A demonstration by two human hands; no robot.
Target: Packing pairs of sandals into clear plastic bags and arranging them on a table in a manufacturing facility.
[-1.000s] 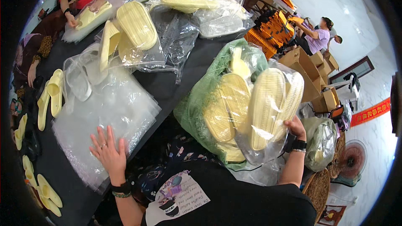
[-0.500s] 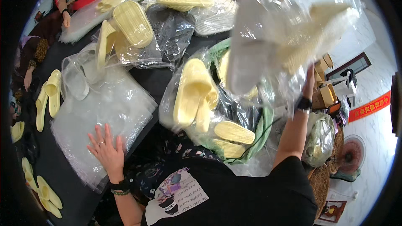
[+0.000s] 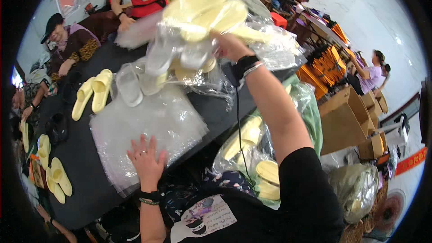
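— Where are the yellow bagged slippers (image 3: 198,9), and do you have them?

— At 12 o'clock, on the far side of the black bench (image 3: 83,166), next to other bagged pairs (image 3: 279,45); blur hides whether they touch down. My right grip (image 3: 230,47) is at their near edge, but its fingers are smeared and partly hidden, so I cannot tell how far it is closed or what it has. My left grip (image 3: 147,159), at 8 o'clock, lies flat with fingers spread on the stack of clear bags (image 3: 146,121), grasping nothing

— How do they handle?

— Light and foamy, I judge: they give under a squeeze yet keep their shape. They don't look fragile, but the film seems slick and may slide over the soles. I'd pinch through the plastic at mid-length, thumb on one side and fingers on the other, rather than trust a loose corner

— What differs from half a second ago?

— There, a blurred bagged bundle is up at 2 o'clock; here my right arm (image 3: 279,117) reaches across the bench towards 12. My left grip stays flat on the stack
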